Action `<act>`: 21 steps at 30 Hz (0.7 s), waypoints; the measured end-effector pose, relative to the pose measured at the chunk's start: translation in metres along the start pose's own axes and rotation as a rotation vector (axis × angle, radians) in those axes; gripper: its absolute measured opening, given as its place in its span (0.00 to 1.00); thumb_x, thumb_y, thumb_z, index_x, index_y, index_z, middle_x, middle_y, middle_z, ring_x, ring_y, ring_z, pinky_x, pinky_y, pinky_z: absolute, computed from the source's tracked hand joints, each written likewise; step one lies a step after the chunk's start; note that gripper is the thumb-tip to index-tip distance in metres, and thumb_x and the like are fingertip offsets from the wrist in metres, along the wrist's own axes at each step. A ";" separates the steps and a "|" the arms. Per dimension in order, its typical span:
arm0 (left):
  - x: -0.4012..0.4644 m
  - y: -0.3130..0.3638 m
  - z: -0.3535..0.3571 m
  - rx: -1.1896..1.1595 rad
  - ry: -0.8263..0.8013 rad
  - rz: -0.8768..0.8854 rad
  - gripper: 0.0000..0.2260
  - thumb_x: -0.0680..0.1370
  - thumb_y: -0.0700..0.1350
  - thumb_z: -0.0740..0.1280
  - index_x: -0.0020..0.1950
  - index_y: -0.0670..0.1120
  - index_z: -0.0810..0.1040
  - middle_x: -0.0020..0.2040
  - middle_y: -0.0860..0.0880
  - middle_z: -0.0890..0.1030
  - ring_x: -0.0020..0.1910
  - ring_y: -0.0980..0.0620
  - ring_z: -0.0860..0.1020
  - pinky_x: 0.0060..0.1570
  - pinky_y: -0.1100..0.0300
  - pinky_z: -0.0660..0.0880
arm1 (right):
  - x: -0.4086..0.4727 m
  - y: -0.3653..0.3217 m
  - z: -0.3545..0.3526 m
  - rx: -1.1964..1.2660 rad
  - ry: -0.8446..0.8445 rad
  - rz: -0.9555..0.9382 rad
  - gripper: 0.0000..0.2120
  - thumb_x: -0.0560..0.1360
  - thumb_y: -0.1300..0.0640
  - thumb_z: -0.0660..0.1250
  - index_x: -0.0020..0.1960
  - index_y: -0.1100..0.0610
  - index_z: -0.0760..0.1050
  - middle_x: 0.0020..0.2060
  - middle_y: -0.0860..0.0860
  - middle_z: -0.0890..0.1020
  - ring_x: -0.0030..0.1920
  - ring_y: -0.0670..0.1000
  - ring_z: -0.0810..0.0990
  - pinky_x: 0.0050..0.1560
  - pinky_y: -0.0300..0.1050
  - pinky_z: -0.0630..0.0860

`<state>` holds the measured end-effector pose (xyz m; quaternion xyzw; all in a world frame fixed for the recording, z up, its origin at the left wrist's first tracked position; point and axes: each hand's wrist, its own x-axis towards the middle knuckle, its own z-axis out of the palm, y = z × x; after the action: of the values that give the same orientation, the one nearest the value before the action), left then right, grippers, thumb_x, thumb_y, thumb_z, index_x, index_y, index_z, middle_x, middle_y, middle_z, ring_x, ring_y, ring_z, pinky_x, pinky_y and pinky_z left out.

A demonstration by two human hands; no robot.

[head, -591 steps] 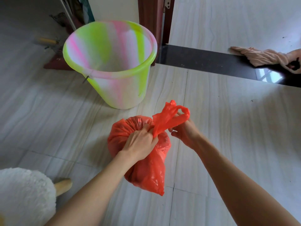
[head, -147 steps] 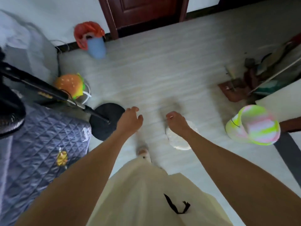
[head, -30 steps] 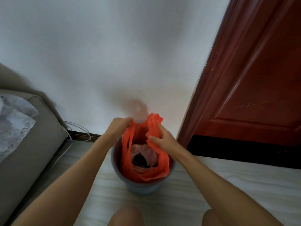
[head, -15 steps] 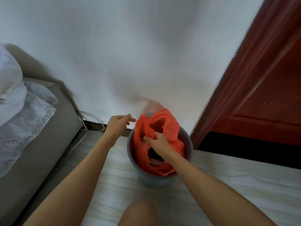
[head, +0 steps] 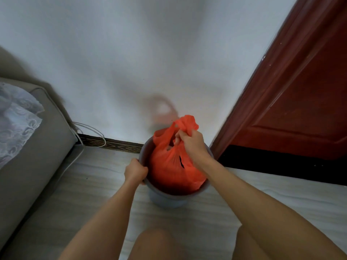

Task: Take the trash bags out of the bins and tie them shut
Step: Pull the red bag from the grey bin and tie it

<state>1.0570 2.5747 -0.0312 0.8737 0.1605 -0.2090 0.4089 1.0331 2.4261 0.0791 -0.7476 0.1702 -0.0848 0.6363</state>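
Observation:
A small blue-grey bin (head: 165, 198) stands on the floor against the white wall, beside the door frame. An orange trash bag (head: 169, 164) sits inside it, its top gathered and raised above the rim. My right hand (head: 191, 145) is closed around the bag's bunched handles, holding them over the bin. My left hand (head: 135, 171) grips the bin's left rim. The lower part of the bag is hidden inside the bin.
A grey sofa (head: 24, 147) with a white lace cover (head: 16, 117) stands at the left. White cables (head: 90, 132) loop along the skirting board. A dark red door (head: 300, 102) fills the right. My bare knees (head: 155, 243) are at the bottom edge.
My right hand has gathered the bag's handles and lifted the bag partway up. My left hand has moved from the air near the wall onto the bin's left rim.

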 end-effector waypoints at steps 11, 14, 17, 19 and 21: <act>0.005 0.009 0.000 -0.196 -0.171 -0.175 0.11 0.74 0.35 0.63 0.57 0.37 0.70 0.53 0.35 0.77 0.46 0.35 0.80 0.43 0.40 0.80 | 0.005 -0.052 -0.034 0.216 0.065 -0.140 0.15 0.76 0.66 0.57 0.32 0.56 0.72 0.20 0.47 0.73 0.32 0.54 0.73 0.41 0.49 0.71; 0.007 0.014 0.009 -0.318 -0.245 -0.221 0.14 0.75 0.33 0.63 0.60 0.35 0.69 0.56 0.35 0.76 0.52 0.34 0.78 0.46 0.37 0.78 | 0.008 -0.073 -0.055 0.299 0.093 -0.196 0.13 0.77 0.67 0.57 0.35 0.59 0.73 0.18 0.47 0.72 0.29 0.53 0.73 0.36 0.46 0.71; 0.003 0.024 0.019 -0.405 -0.308 -0.265 0.15 0.77 0.35 0.63 0.62 0.33 0.69 0.54 0.36 0.75 0.57 0.35 0.76 0.47 0.44 0.78 | 0.007 -0.087 -0.074 0.386 0.164 -0.253 0.13 0.78 0.67 0.56 0.37 0.60 0.73 0.17 0.46 0.71 0.22 0.44 0.72 0.27 0.35 0.71; -0.001 0.031 0.026 -0.435 -0.350 -0.279 0.16 0.77 0.36 0.62 0.64 0.33 0.68 0.48 0.38 0.75 0.59 0.36 0.75 0.47 0.47 0.76 | 0.009 -0.089 -0.083 0.445 0.209 -0.267 0.14 0.78 0.68 0.55 0.37 0.61 0.72 0.16 0.45 0.70 0.19 0.42 0.71 0.24 0.33 0.70; -0.006 0.036 0.032 -0.465 -0.366 -0.282 0.16 0.78 0.36 0.61 0.65 0.34 0.67 0.46 0.39 0.74 0.61 0.36 0.74 0.49 0.47 0.75 | 0.011 -0.091 -0.091 0.462 0.240 -0.275 0.15 0.78 0.67 0.55 0.37 0.60 0.73 0.16 0.45 0.70 0.20 0.43 0.70 0.26 0.34 0.71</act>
<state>1.0606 2.5267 -0.0233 0.6740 0.2473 -0.3751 0.5864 1.0251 2.3500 0.1830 -0.5837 0.1172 -0.2946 0.7475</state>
